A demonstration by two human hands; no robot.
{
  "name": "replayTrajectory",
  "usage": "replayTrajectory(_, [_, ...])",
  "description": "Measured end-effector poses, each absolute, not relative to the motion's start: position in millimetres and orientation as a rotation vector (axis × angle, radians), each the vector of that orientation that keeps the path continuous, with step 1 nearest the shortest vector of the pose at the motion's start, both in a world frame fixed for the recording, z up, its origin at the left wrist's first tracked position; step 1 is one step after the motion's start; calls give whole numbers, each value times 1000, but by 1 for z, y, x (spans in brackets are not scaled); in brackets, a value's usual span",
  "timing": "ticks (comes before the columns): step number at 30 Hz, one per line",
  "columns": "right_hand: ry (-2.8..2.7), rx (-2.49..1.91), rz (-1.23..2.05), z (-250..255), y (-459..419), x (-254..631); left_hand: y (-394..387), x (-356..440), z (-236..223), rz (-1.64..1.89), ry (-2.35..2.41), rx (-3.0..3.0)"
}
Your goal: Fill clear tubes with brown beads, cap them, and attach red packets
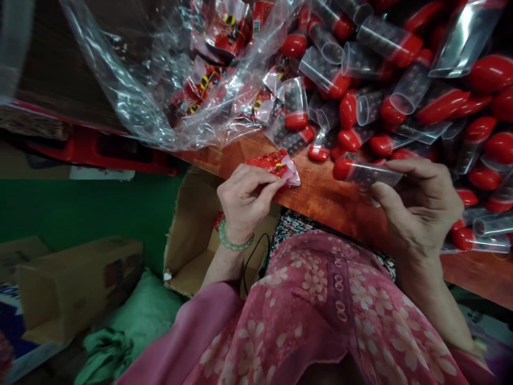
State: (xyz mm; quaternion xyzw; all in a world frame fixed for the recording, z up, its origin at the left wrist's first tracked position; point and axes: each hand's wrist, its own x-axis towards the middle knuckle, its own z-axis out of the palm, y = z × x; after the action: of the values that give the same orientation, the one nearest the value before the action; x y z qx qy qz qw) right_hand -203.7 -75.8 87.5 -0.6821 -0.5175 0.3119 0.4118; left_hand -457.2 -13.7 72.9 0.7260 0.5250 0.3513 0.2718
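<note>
My left hand (250, 195), with a green bead bracelet at the wrist, pinches a small red and pink printed packet (290, 167) over the table's front edge. Between the thumb and fingers of my right hand (420, 203) is a clear plastic tube with a red end (360, 172), lying nearly level. Its red end points left, toward the packet; my fingertips cover the other end. A large pile of similar red-ended tubes (380, 40), many holding small dark balls, spreads behind and beside my right hand. Beyond my left hand, a clear plastic bag (160, 125) contains more red printed packets (228, 27).
The reddish-brown wooden table (316, 195) ends just before my lap. Below my left arm stands an open cardboard box (186, 230). On the left are another cardboard box (80, 283), a pale green sack (140, 305) and a red plastic crate or stool (88, 152).
</note>
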Motion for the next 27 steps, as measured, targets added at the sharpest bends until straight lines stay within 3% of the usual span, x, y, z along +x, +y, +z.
replayTrajectory(6, [-1278,-1452,989,89,-75,-211,-19,-450,86,881,1260,1951])
replayTrajectory(27, [-1796,-1331,1335,110,-71,-198,-30,-449,74,603,937,1813])
